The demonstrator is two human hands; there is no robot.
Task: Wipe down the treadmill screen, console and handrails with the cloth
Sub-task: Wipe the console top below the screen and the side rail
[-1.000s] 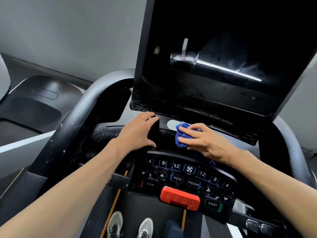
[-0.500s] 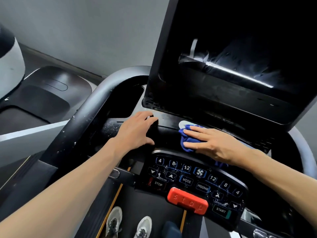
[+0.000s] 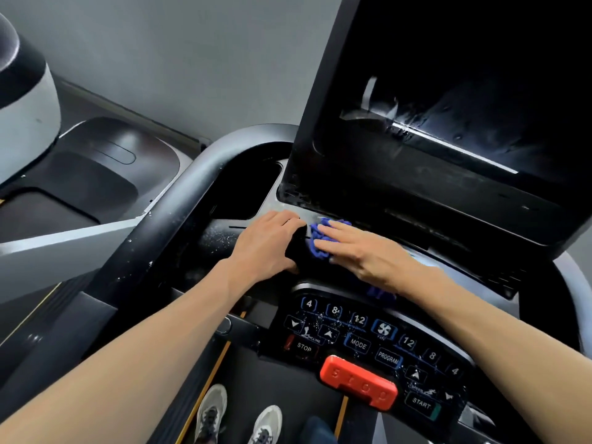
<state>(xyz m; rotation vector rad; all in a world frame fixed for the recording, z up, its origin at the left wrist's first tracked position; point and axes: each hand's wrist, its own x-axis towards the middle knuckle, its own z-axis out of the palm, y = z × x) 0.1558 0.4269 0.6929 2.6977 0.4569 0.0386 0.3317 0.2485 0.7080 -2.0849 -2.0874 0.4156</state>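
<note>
A crumpled blue cloth [image 3: 318, 243] lies on the black console ledge [image 3: 221, 235] just below the dark treadmill screen [image 3: 448, 100]. My right hand [image 3: 362, 254] presses flat on the cloth with straight fingers, and most of the cloth is hidden beneath it. My left hand [image 3: 267, 243] rests on the ledge right beside the cloth, fingers slightly bent over a dark raised part. Below the hands sits the button panel [image 3: 368, 341] with a red stop bar [image 3: 358, 384]. The curved black left handrail [image 3: 166, 225] shows white specks.
A neighbouring grey and black machine [image 3: 80, 174] stands at the left, against a grey wall. My two shoes [image 3: 237, 418] stand on the belt at the bottom. The right handrail [image 3: 573, 283] curves at the right edge.
My right hand has slid the blue cloth leftwards along the ledge, close up to my left hand. The left hand stays where it was. The view has shifted to the left.
</note>
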